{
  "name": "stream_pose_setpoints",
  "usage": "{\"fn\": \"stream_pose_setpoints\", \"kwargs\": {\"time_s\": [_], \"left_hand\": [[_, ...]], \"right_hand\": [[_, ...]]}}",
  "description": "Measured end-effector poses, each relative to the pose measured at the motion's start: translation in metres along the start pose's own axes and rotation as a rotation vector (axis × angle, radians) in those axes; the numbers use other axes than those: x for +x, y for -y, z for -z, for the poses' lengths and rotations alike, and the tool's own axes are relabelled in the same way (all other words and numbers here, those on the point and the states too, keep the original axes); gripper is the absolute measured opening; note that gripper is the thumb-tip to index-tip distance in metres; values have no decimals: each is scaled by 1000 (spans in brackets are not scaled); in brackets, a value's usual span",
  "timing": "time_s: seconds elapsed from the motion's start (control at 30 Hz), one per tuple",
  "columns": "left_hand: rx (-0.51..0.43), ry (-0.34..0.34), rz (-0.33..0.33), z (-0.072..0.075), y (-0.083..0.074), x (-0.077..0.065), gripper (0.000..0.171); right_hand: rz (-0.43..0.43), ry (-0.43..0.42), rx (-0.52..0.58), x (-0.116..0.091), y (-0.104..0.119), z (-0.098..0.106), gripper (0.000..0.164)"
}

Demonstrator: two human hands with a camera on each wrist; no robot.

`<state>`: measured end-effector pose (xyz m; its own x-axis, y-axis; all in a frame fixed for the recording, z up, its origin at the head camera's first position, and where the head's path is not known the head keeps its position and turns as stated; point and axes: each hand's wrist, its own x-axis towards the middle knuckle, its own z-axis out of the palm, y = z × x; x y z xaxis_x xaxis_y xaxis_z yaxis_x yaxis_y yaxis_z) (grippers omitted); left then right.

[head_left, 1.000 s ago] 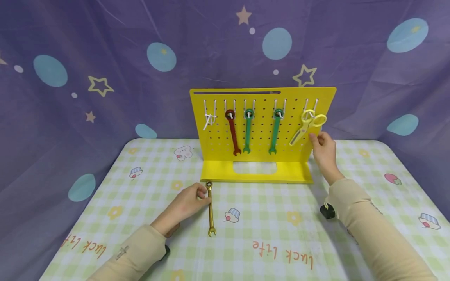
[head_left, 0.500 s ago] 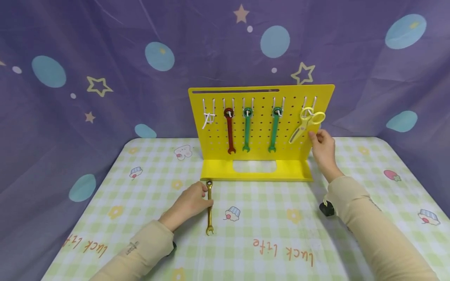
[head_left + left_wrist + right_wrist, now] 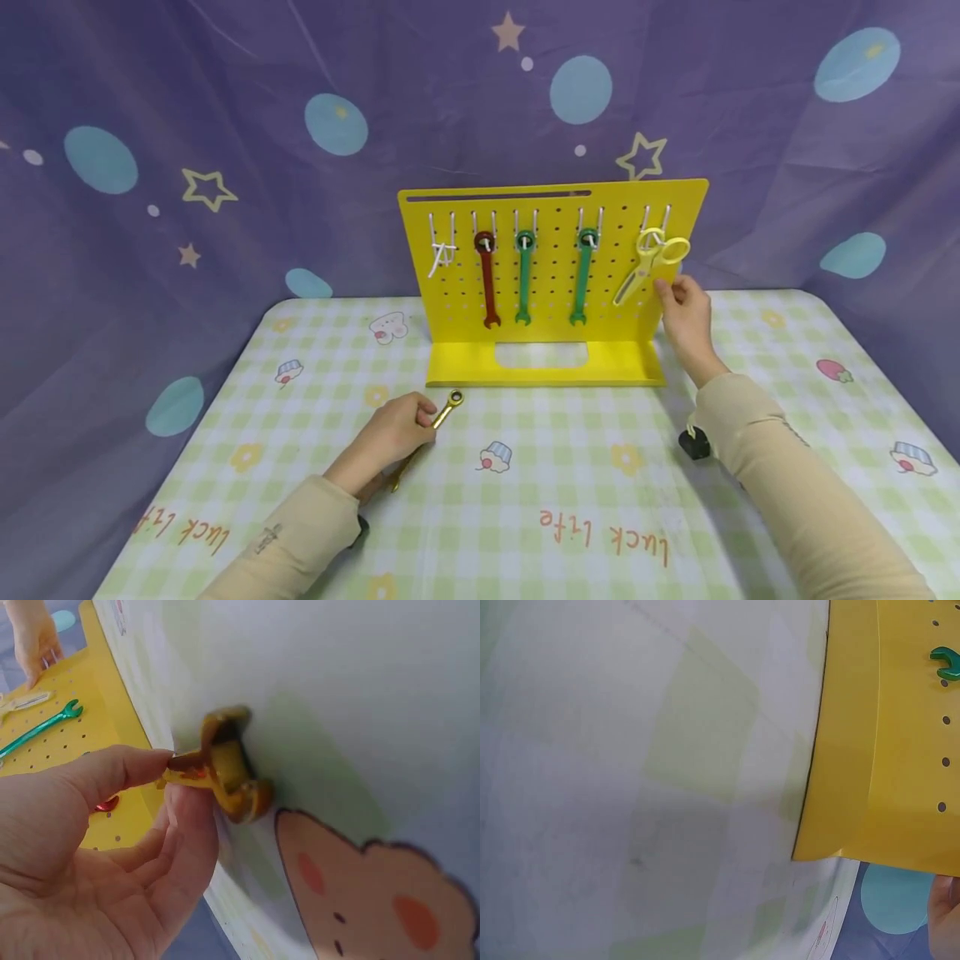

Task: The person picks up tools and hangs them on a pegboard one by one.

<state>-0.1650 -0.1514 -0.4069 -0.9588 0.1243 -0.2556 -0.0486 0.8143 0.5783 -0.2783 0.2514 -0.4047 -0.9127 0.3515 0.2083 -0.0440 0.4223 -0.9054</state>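
My left hand [image 3: 396, 429] pinches a gold combination wrench [image 3: 445, 413] between thumb and fingers, just in front of the pegboard's base. The wrench slants, its ring end up and to the right; fingers hide part of its shaft. In the left wrist view, the wrench's open end [image 3: 232, 769] points at the camera. My right hand [image 3: 686, 321] holds the right edge of the yellow pegboard [image 3: 551, 283], thumb on the front. Only a little of that hand [image 3: 945, 915] shows in the right wrist view. Yellow scissors [image 3: 643, 267] hang right above the thumb.
On white hooks hang a red wrench [image 3: 489, 287] and two green ones, the left green wrench [image 3: 524, 283] and the right green wrench [image 3: 582, 279]. The leftmost hook [image 3: 442, 250] carries no tool. A checked tablecloth [image 3: 585, 500] lies beneath; a purple curtain [image 3: 465, 83] hangs behind.
The gold wrench has turned from nearly upright in view to a slant, its open end swinging left beneath my left hand. My right hand stays at the board's edge. The red wrench hangs straighter.
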Motion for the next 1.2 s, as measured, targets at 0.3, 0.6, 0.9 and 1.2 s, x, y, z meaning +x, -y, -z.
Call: {"fn": "stream_pose_setpoints", "kwargs": {"time_s": [0.3, 0.6, 0.9, 1.2], "left_hand": [[8, 25, 8, 1, 1, -2, 25], [-6, 59, -7, 1, 5, -2, 21], [-103, 43, -105, 5, 7, 1, 22], [-196, -50, -87, 11, 0, 4, 19]], "right_hand": [[13, -15, 5, 2, 1, -3, 43], [11, -13, 8, 1, 0, -3, 44], [0, -13, 20, 0, -1, -2, 45], [-3, -12, 21, 1, -3, -2, 45]]}}
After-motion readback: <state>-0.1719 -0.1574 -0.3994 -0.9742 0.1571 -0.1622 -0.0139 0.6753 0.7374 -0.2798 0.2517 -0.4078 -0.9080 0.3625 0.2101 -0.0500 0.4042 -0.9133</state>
